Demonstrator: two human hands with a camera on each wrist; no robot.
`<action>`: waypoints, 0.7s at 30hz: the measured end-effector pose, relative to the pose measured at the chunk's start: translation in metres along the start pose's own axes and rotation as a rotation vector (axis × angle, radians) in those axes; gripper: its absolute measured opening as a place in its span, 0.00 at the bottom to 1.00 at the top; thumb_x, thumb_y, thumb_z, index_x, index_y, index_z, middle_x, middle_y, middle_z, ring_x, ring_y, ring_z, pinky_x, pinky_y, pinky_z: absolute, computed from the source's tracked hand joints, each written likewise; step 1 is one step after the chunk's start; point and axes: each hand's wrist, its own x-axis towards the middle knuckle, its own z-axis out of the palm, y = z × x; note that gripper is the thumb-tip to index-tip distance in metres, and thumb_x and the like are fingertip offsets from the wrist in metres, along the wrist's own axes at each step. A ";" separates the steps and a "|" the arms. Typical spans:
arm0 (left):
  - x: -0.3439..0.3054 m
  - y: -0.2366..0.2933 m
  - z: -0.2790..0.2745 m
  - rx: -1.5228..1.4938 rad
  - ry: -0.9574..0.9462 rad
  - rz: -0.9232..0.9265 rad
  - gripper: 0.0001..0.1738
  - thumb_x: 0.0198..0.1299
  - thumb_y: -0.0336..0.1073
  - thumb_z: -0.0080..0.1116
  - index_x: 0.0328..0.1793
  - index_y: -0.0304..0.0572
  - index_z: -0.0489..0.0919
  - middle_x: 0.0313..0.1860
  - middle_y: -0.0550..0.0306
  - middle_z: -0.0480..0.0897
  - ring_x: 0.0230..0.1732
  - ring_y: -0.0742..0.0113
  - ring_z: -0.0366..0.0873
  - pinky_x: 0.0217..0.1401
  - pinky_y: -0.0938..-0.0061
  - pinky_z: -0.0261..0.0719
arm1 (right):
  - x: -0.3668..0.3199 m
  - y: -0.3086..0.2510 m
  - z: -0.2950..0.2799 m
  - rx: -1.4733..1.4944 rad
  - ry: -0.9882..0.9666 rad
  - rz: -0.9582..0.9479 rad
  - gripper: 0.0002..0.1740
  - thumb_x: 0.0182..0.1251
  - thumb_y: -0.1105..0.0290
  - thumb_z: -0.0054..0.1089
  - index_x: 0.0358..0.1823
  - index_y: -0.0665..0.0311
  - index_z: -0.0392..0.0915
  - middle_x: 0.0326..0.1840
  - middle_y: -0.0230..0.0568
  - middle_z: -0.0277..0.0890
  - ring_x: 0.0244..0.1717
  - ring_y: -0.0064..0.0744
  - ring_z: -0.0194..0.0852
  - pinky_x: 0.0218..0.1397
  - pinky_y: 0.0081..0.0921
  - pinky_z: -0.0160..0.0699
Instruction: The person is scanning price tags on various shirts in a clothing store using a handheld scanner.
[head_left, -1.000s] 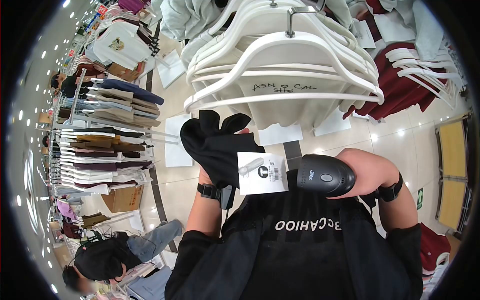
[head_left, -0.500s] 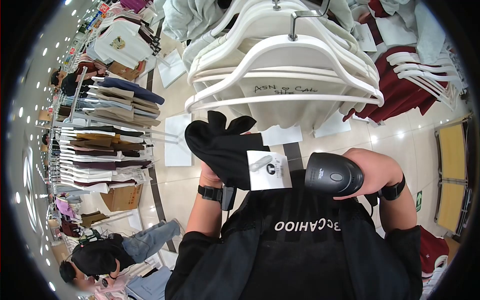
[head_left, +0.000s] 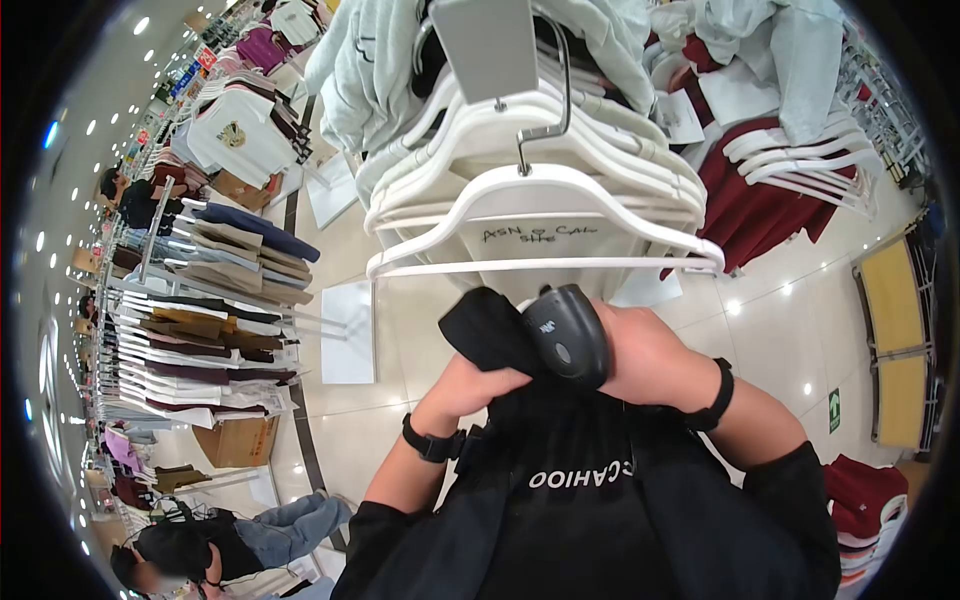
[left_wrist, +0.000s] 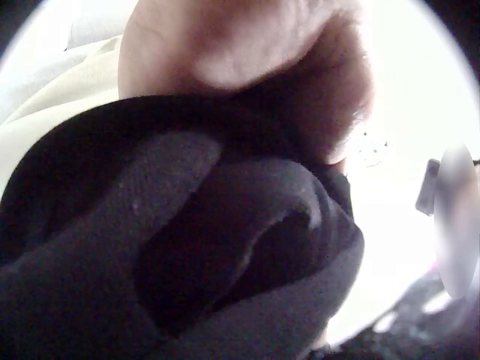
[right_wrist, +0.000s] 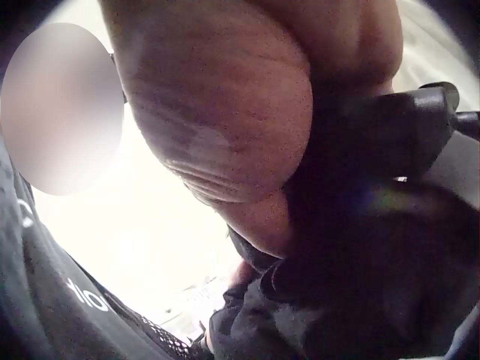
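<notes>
In the head view my left hand (head_left: pixel 475 388) grips a bunched piece of black cloth (head_left: pixel 480 330), thumb across its lower edge. My right hand (head_left: pixel 645 350) is wrapped round a black handheld barcode scanner (head_left: pixel 570 340), whose head overlaps the cloth's right side. Both hands are close together in front of my chest. Folds of the black cloth (left_wrist: pixel 180 232) hang below the left palm in the left wrist view. The right wrist view has the scanner (right_wrist: pixel 409 135) beyond the right palm, with dark cloth under it.
A rack of pale garments on white hangers (head_left: pixel 545 265) stands right ahead, just beyond my hands. Dark red clothes (head_left: pixel 770 190) hang at the right, beside yellow panels (head_left: pixel 905 340). More clothing racks (head_left: pixel 205 345) line the left, where a person in black (head_left: pixel 185 550) bends over.
My left hand has turned the cloth and moved it right; its white tag is now out of sight. My right hand has brought the scanner left against it. The view has tilted up.
</notes>
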 end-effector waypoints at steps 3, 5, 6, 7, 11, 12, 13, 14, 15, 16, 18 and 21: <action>-0.010 0.006 0.000 -0.011 -0.021 -0.103 0.34 0.48 0.26 0.74 0.64 0.35 0.74 0.60 0.55 0.79 0.63 0.63 0.75 0.66 0.66 0.72 | -0.014 0.004 -0.015 -0.031 -0.081 0.062 0.26 0.54 0.68 0.69 0.55 0.63 0.71 0.40 0.51 0.81 0.41 0.57 0.80 0.44 0.45 0.79; -0.010 0.012 -0.002 0.032 -0.069 -0.110 0.40 0.47 0.26 0.76 0.69 0.35 0.70 0.62 0.55 0.78 0.64 0.63 0.74 0.68 0.66 0.70 | -0.022 0.009 -0.027 -0.060 -0.079 0.057 0.27 0.53 0.67 0.69 0.55 0.63 0.72 0.38 0.51 0.82 0.41 0.57 0.80 0.44 0.43 0.79; -0.012 0.017 -0.006 0.082 -0.113 -0.182 0.47 0.46 0.28 0.77 0.74 0.35 0.65 0.65 0.54 0.75 0.66 0.63 0.72 0.71 0.66 0.68 | -0.027 0.008 -0.037 -0.049 -0.083 0.062 0.28 0.52 0.67 0.70 0.55 0.63 0.72 0.39 0.51 0.82 0.41 0.57 0.80 0.45 0.42 0.79; -0.013 0.015 -0.010 0.084 -0.113 -0.175 0.47 0.46 0.28 0.77 0.74 0.35 0.65 0.65 0.54 0.75 0.66 0.63 0.72 0.71 0.66 0.68 | -0.031 0.008 -0.047 -0.038 -0.086 0.067 0.29 0.51 0.67 0.71 0.56 0.63 0.72 0.39 0.52 0.82 0.41 0.57 0.80 0.45 0.41 0.79; -0.014 -0.001 -0.033 0.274 -0.219 -0.260 0.56 0.44 0.39 0.80 0.78 0.34 0.59 0.70 0.46 0.71 0.72 0.60 0.66 0.74 0.65 0.64 | -0.055 0.021 -0.085 0.034 -0.003 0.086 0.28 0.46 0.70 0.72 0.51 0.65 0.74 0.36 0.48 0.81 0.37 0.53 0.80 0.44 0.35 0.78; -0.014 -0.004 -0.038 0.393 -0.262 -0.286 0.61 0.42 0.43 0.81 0.79 0.35 0.56 0.72 0.44 0.69 0.74 0.59 0.63 0.75 0.66 0.61 | -0.061 0.020 -0.097 0.060 0.005 0.123 0.26 0.45 0.72 0.71 0.49 0.66 0.75 0.35 0.47 0.81 0.35 0.50 0.78 0.44 0.34 0.77; -0.014 -0.007 -0.040 0.397 -0.262 -0.282 0.61 0.42 0.43 0.81 0.79 0.35 0.56 0.72 0.44 0.69 0.74 0.59 0.63 0.75 0.66 0.61 | -0.067 0.019 -0.107 0.085 0.014 0.161 0.24 0.44 0.73 0.70 0.46 0.67 0.75 0.33 0.45 0.80 0.32 0.48 0.76 0.43 0.33 0.77; -0.014 -0.010 -0.040 0.485 -0.338 -0.203 0.64 0.41 0.46 0.82 0.80 0.36 0.53 0.71 0.44 0.70 0.73 0.58 0.65 0.76 0.66 0.59 | -0.076 0.026 -0.116 0.106 -0.025 0.258 0.23 0.41 0.73 0.70 0.43 0.67 0.76 0.32 0.43 0.79 0.30 0.43 0.74 0.43 0.31 0.76; -0.014 -0.011 -0.039 0.572 -0.412 -0.122 0.67 0.40 0.50 0.82 0.81 0.37 0.50 0.71 0.45 0.71 0.72 0.57 0.67 0.77 0.66 0.57 | -0.082 0.029 -0.121 0.101 -0.022 0.255 0.23 0.41 0.73 0.70 0.43 0.67 0.76 0.32 0.43 0.79 0.30 0.43 0.74 0.43 0.31 0.76; -0.015 -0.013 -0.034 0.531 -0.450 -0.117 0.61 0.40 0.51 0.81 0.78 0.38 0.59 0.66 0.46 0.76 0.66 0.57 0.73 0.71 0.69 0.65 | -0.086 0.030 -0.124 0.111 -0.064 0.247 0.24 0.39 0.73 0.71 0.42 0.67 0.76 0.31 0.43 0.79 0.31 0.41 0.74 0.42 0.31 0.76; -0.008 -0.009 -0.024 0.608 -0.535 -0.345 0.55 0.41 0.51 0.80 0.74 0.37 0.66 0.62 0.47 0.79 0.61 0.58 0.76 0.67 0.70 0.69 | -0.101 0.047 -0.129 0.121 -0.163 0.219 0.30 0.35 0.72 0.75 0.47 0.67 0.76 0.35 0.42 0.80 0.34 0.37 0.77 0.44 0.30 0.76; -0.006 0.000 -0.020 0.812 -0.557 -0.578 0.37 0.41 0.51 0.79 0.55 0.34 0.82 0.52 0.49 0.85 0.52 0.61 0.82 0.56 0.73 0.76 | -0.109 0.053 -0.125 0.225 -0.035 0.145 0.38 0.35 0.70 0.77 0.54 0.68 0.74 0.41 0.40 0.80 0.39 0.36 0.78 0.47 0.30 0.77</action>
